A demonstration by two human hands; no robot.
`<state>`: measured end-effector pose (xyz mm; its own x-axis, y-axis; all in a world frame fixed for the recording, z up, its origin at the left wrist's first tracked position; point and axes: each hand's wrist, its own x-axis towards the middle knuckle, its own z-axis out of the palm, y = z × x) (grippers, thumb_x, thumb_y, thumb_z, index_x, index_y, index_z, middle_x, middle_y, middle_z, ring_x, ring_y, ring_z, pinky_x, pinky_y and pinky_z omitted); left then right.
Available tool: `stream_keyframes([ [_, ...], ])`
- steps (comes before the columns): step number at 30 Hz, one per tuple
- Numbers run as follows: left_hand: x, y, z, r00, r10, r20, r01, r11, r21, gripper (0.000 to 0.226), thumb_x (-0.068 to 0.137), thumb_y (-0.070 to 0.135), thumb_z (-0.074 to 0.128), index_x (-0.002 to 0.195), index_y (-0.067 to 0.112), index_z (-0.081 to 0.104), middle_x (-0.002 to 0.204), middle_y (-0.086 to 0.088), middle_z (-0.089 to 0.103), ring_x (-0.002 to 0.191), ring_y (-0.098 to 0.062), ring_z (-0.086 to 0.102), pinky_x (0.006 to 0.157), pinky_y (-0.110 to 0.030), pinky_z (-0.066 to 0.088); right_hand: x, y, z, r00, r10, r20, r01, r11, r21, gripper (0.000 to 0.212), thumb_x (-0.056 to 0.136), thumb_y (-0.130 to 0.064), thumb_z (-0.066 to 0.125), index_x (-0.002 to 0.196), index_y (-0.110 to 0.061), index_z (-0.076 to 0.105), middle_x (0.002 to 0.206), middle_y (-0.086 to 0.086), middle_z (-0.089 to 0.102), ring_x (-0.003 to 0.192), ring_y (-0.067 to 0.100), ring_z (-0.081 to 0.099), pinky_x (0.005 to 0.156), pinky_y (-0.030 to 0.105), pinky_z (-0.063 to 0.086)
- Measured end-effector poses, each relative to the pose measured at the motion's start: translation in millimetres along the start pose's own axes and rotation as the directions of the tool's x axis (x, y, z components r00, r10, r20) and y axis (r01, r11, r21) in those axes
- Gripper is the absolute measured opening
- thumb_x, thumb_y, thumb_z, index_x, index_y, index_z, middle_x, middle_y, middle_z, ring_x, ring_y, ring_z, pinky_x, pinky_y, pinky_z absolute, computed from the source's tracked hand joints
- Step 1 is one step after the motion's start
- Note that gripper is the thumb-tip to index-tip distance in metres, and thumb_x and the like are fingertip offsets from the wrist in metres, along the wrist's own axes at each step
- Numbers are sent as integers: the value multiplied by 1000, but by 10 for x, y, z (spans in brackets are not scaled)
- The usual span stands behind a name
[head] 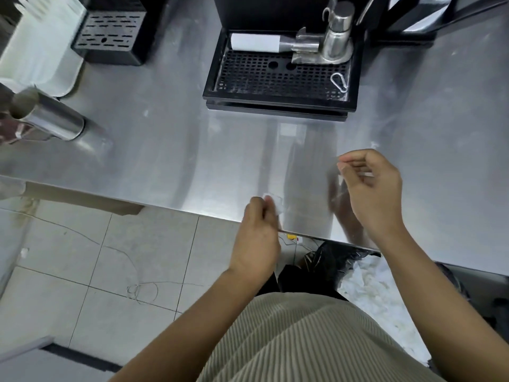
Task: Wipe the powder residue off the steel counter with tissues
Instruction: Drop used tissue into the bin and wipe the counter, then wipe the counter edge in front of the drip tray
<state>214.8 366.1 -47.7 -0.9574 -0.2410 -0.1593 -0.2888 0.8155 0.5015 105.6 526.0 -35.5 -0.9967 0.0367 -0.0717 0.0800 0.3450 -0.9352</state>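
Observation:
The steel counter [170, 150] spans the view, with a few pale specks of powder residue [146, 113] on it. My left hand [257, 235] hovers at the counter's front edge and pinches a small whitish, partly see-through scrap [275, 204]; I cannot tell if it is tissue. My right hand [371, 188] is raised over the counter to the right. Its fingers are curled with thumb against fingertips, and a thin whitish sliver [367, 175] shows between them, blurred.
A black drip tray [278, 78] carrying a steel tool [330, 42] and a carabiner [339, 82] stands at the back. A steel cup [46, 117] and a white tray [41, 51] sit far left. A black-lined bin [330, 260] holding white tissues is under the counter.

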Motion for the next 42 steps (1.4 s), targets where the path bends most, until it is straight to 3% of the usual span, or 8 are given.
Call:
stream_keyframes([
  [6,76,467,377,911,387,141,-351,908,-229,41,92,-1,48,133,4,49,107,-9,45,86,-22,51,83,-29,47,30,-5,-52,998,-23,-58,24,1000,11,22,89,5,58,92,-16,67,88,-8,67,83,4,63,80,16,50],
  [10,448,136,-61,976,133,-174,-186,925,-332,28,88,-4,53,108,6,70,97,-8,55,83,-11,55,77,-7,39,28,5,-69,997,4,-81,-2,1000,18,23,89,4,62,91,-18,67,87,-13,67,83,3,64,83,18,52],
  [15,1179,-891,-850,851,-189,-489,124,979,-163,32,94,4,47,121,5,64,102,-15,54,80,-19,53,78,-1,31,42,-12,9,994,21,-105,-16,999,47,25,89,2,62,88,-23,66,86,-11,67,86,14,66,82,24,53],
  [19,1504,-1077,-815,910,-159,-382,150,987,-53,30,92,2,45,116,0,64,112,-21,51,89,-33,57,81,-17,34,89,-139,226,990,33,-136,-24,998,63,23,90,1,62,89,-22,65,86,-12,66,84,8,64,80,16,51],
  [26,1285,-492,-456,960,223,-171,-261,934,-245,27,93,3,53,115,6,67,97,-5,52,82,-12,55,84,-21,47,292,-352,640,967,-2,-253,12,999,35,15,93,-9,59,105,-17,62,103,-7,62,97,9,59,91,17,46],
  [31,1684,-551,-889,926,-138,-352,-111,790,-603,15,93,12,55,100,12,68,115,4,48,100,3,52,82,-15,46,694,-364,674,900,-13,-436,24,1000,19,27,95,-20,58,120,-12,52,121,-1,50,111,9,47,92,6,34],
  [36,2281,-752,-1067,968,-169,-183,8,756,-655,16,93,19,50,99,12,64,133,5,48,132,-2,37,105,-16,32,1127,-287,757,927,120,-356,-112,993,45,40,96,-26,56,131,-7,48,128,6,57,113,10,54,99,17,42],
  [42,2465,-652,-1019,987,-156,-46,77,697,-713,12,93,13,47,95,13,60,82,7,58,75,-7,52,73,-21,42,1334,-199,709,905,237,-352,-209,971,117,39,98,-16,55,135,-8,48,124,5,64,110,12,61,99,22,47],
])
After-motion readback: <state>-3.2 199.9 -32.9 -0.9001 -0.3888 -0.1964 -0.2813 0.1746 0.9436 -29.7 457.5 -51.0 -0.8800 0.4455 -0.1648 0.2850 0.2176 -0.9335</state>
